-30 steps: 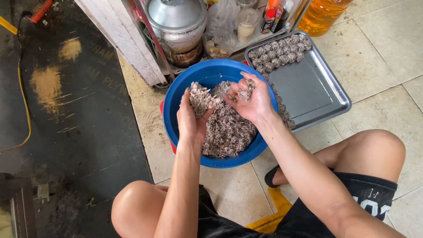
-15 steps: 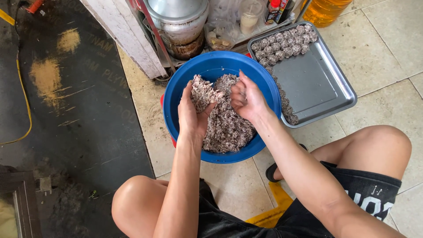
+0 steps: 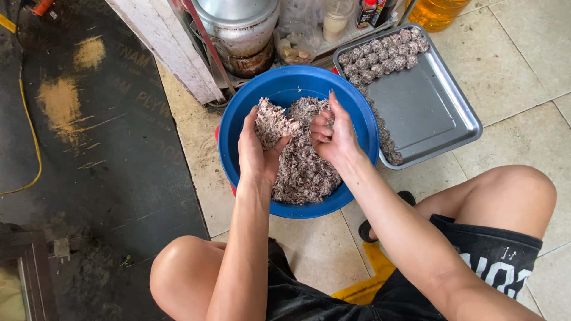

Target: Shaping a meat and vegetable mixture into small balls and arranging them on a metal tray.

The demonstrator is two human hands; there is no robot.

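A blue plastic bowl [image 3: 357, 113] sits on the tiled floor between my knees, filled with a grey-brown speckled mixture [image 3: 303, 172]. My left hand [image 3: 257, 148] is over the bowl, palm up, holding a lump of the mixture [image 3: 272, 123]. My right hand [image 3: 332, 135] is beside it over the bowl, fingers curled around a small pinch of the same mixture. To the right lies a metal tray [image 3: 428, 107] with several rolled balls [image 3: 386, 50] of the mixture lined along its far and left edges.
Behind the bowl stand a metal pot [image 3: 238, 24], plastic bags and jars, and a bottle of amber oil [image 3: 437, 9]. A dark board [image 3: 89, 137] covers the floor on the left, with a yellow cable. A white post [image 3: 166, 47] leans nearby.
Both hands have lifted slightly from the heap; the left now cups a lump palm up and the right has closed on a small portion.
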